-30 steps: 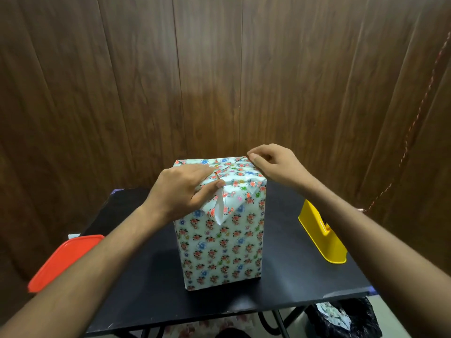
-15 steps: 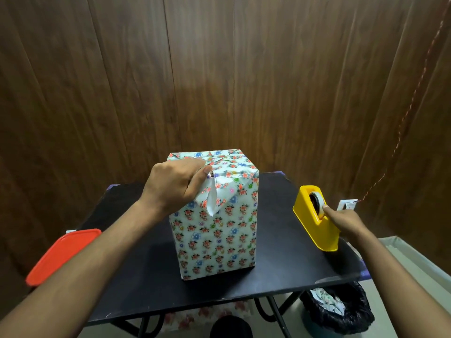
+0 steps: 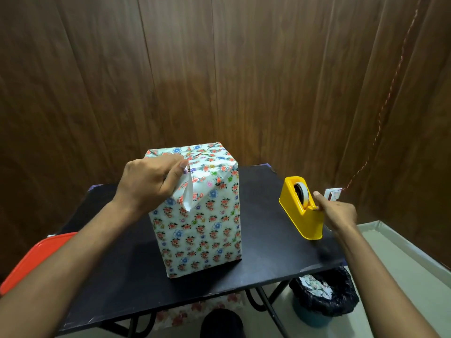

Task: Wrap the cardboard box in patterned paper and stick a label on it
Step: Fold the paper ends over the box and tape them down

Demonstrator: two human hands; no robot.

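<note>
Two bare hands work at a small black table (image 3: 256,240) in front of a dark wood-panelled wall. One cardboard box (image 3: 202,228), standing tall and upright in the middle of the table, is already covered on every visible side in white patterned paper (image 3: 210,240) printed with small red and blue flowers.

The left hand (image 3: 148,184) rests against the box's top near corner, its fingers (image 3: 179,170) curled and pinching a loose flap of paper (image 3: 188,196) whose white underside hangs just below them. That flap is not yet fastened, so the top closure looks unfinished.

The right hand (image 3: 339,213) is well apart from the box, at one yellow tape dispenser (image 3: 302,208) on the table's right side. Its fingertips touch the dispenser's near end by the cutter; whether they have pinched the tape end I cannot tell.

By my reading, wrapping is nearly complete: what remains is taping down the held flap, then sticking on the label. No label shows on the box.

Also in view: one orange lid (image 3: 34,262) beyond the left forearm at the table's left edge, and one black-lined bin (image 3: 324,298) holding paper scraps on the floor below the right arm.
</note>
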